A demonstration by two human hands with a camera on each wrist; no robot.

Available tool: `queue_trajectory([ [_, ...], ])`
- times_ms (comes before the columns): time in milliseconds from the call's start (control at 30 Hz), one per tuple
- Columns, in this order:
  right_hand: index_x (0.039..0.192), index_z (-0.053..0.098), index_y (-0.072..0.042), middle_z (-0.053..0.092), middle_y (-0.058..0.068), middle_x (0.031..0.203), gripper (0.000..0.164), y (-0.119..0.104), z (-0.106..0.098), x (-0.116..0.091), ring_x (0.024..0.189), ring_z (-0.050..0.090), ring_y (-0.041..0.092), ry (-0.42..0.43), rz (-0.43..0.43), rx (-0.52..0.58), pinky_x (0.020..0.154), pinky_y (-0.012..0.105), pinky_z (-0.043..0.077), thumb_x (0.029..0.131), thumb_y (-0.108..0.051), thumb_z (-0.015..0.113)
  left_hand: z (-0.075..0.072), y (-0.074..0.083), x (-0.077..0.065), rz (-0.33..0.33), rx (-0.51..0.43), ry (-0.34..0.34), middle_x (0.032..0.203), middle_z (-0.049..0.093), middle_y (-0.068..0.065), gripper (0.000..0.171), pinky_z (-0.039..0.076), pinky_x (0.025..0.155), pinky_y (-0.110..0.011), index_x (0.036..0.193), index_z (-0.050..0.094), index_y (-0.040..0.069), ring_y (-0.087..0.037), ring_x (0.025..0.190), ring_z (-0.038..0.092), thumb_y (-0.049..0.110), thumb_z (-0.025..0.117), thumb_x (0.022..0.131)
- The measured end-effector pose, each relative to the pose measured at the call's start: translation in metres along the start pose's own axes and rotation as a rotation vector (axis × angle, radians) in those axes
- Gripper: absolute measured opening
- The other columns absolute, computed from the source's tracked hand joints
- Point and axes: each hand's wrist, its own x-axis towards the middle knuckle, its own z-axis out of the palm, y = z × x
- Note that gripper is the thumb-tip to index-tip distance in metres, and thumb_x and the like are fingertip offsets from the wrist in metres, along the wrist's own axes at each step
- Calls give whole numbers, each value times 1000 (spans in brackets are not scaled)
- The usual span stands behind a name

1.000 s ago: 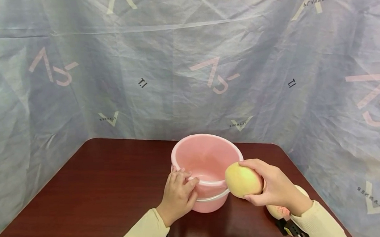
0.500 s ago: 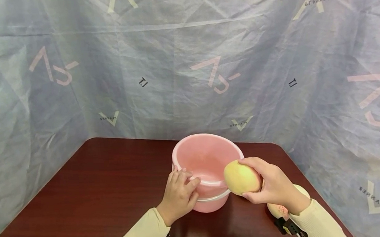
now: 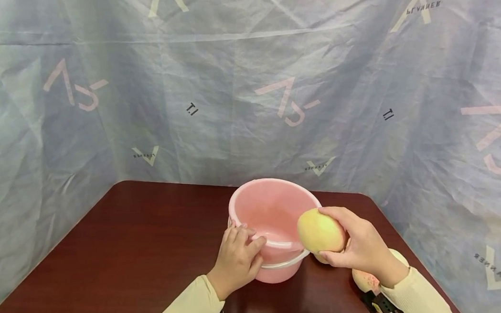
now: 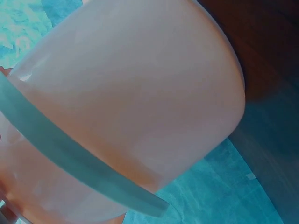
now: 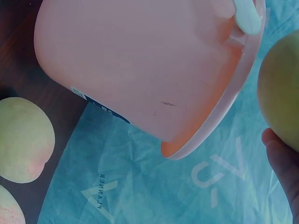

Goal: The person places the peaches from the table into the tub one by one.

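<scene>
A pink bucket [image 3: 279,272] stands upright on the table, its white handle [image 3: 283,263] hanging down along the near side. My left hand [image 3: 236,260] holds the bucket's near-left rim, fingertips over the edge and thumb on the outer wall. My right hand [image 3: 359,240] grips a yellow peach [image 3: 320,231] by its right side, at the bucket's right rim. In the right wrist view, that peach [image 5: 282,88] is apart from the rim. A second peach [image 5: 25,140] sits on the table beside the bucket, mostly hidden by my right hand in the head view.
Another peach [image 3: 363,281], with reddish speckles, lies by my right wrist, partly covered by it. The dark red-brown table [image 3: 152,239] is enclosed by grey printed cloth [image 3: 215,144] at the back and sides. A black strap [image 3: 382,305] is on my right wrist.
My right hand has risen slightly with the peach, and the peach on the table below it now shows. My left hand stays on the rim. The head view has shifted a little.
</scene>
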Motion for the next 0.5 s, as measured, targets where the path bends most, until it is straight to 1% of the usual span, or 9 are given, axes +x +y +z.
queue_trajectory([
  [100,118,58,0,62,6,108,67,1,0,0,88,61,13,25,13,-17,75,17,48,80,-54,66,1,0,0,5,7,-1,91,53,-8,31,43,76,-45,95,64,13,-27,80,51,14,54,66],
  [200,119,58,1,63,8,108,69,1,-1,-1,91,61,14,42,34,-32,77,17,48,79,-56,65,2,0,0,5,9,-2,91,54,-8,30,43,76,-46,94,65,13,-27,81,51,14,54,65],
  [333,119,58,1,63,8,108,72,2,-1,-1,91,61,14,49,55,-40,77,16,47,79,-58,64,2,0,0,7,10,-4,91,54,-8,30,43,76,-46,93,65,12,-27,81,51,14,55,65],
  [500,120,58,-1,63,8,108,71,2,0,-1,90,61,15,48,61,-51,75,17,47,79,-59,63,1,1,0,4,13,-10,91,54,-8,31,44,78,-50,93,64,13,-29,83,52,14,55,64],
])
